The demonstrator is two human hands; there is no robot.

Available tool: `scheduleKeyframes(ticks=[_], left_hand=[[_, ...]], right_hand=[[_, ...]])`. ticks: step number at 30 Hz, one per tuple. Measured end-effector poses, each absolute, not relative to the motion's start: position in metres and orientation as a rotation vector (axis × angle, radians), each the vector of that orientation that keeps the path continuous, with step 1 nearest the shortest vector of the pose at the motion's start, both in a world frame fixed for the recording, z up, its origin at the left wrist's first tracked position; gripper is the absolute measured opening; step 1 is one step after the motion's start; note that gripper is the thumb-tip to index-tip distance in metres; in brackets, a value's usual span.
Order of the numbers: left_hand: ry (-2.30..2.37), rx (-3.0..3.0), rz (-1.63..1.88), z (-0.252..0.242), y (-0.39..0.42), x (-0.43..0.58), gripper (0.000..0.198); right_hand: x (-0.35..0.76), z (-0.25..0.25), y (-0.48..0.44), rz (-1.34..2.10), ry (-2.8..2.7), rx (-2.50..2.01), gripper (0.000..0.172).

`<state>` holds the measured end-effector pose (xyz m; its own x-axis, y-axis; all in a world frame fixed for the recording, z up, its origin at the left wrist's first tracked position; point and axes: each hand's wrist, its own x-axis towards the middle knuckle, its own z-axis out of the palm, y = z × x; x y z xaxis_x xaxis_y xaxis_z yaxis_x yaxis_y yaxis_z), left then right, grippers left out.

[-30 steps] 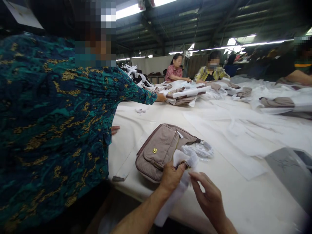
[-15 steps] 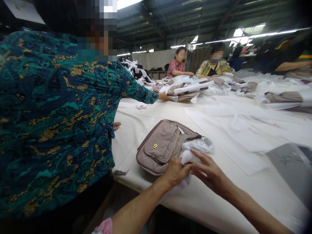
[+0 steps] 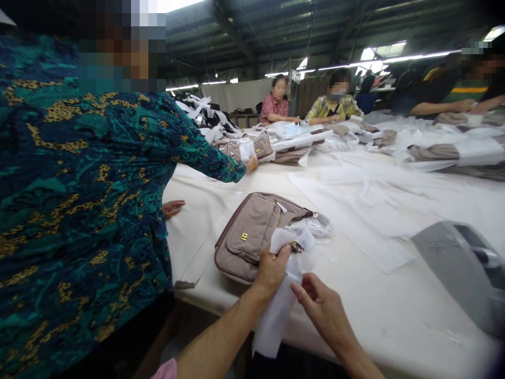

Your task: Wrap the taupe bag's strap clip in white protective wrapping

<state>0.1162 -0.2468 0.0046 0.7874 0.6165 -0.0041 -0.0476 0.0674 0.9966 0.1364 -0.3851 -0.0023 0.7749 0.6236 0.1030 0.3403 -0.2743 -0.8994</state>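
Pinching paper [image 3: 278,316], likely light and tearable, beside bag [image 3: 252,226] with left hand [image 3: 272,269]; cannot tell with right hand [image 3: 322,306]. Grip nearest bag.

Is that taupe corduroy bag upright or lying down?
Lying down: the bag rests on the white-covered table, its small yellow emblem facing up.

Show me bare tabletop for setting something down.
Widest: tabletop between the right hand and the gray device. Smaller: between the near bag and the co-worker's outstretched hand. Crowded: the far side, with piled bags and wrapping.
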Motion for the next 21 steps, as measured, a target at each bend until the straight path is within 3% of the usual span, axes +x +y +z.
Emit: scheduleKeyframes(ticks=[5, 8, 13, 21], left_hand=[[0.565, 1.440, 0.364, 0.011, -0.249, 0.114, 0.030], [0.536, 1.479, 0.205, 0.019, -0.240, 0.112, 0.030], [0.479, 1.644, 0.127, 0.035, -0.233, 0.110, 0.020], [0.439, 2.047, 0.640, 0.000, -0.241, 0.107, 0.027]], right_hand=[[0.112, -0.016, -0.360, 0.814, -0.197, -1.362, 0.044], [0.103, -0.021, -0.348, 0.782, -0.080, -1.196, 0.050], [0.096, -0.040, -0.330, 0.574, -0.112, -1.314, 0.053], [0.107, -0.032, -0.357, 0.585, -0.406, -1.506, 0.028]])
